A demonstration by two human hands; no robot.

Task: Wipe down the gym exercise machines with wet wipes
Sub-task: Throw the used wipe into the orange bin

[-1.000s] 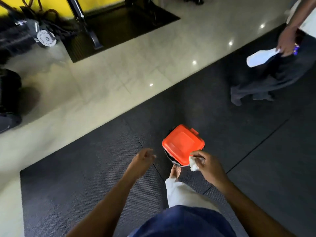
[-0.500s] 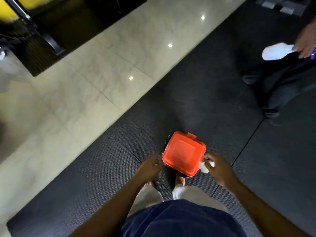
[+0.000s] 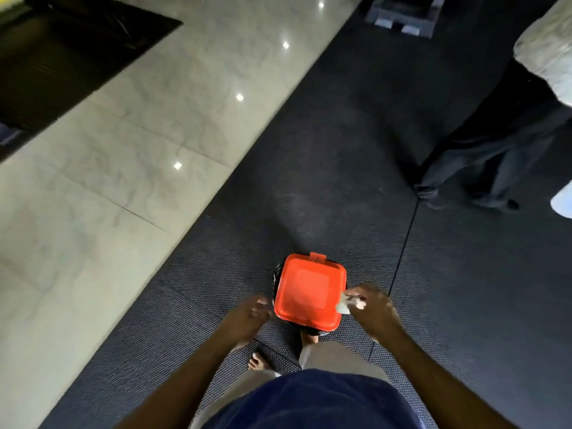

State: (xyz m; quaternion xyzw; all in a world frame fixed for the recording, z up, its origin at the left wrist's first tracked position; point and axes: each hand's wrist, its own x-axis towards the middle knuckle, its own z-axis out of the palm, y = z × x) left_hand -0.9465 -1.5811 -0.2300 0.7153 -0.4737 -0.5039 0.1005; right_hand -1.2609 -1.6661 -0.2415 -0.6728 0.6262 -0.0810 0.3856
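Right hand (image 3: 373,308) pinched a small crumpled white wipe (image 3: 344,307) between thumb and fingertips, right at the near right edge of an orange square lid (image 3: 309,294). That lid sat closed on a dark container, of which only a black rim showed at the left and near sides, standing on the dark textured rubber mat (image 3: 340,181). Whether the wipe touched the lid could not be told. Left hand (image 3: 247,315) reached toward the lid's left edge with fingers loosely curled and holding nothing; it was just beside the container, and contact could not be told through the blur.

Beneath the arms showed a blue shirt, light trousers and bare feet, one foot (image 3: 258,363) on the mat near the container. To the left ran pale glossy floor tiles (image 3: 108,181) with small light reflections, and a black mat (image 3: 62,51) lay in the far left corner. At the far right stood another person in dark trousers (image 3: 495,150), with a pale blurred object at the right edge.
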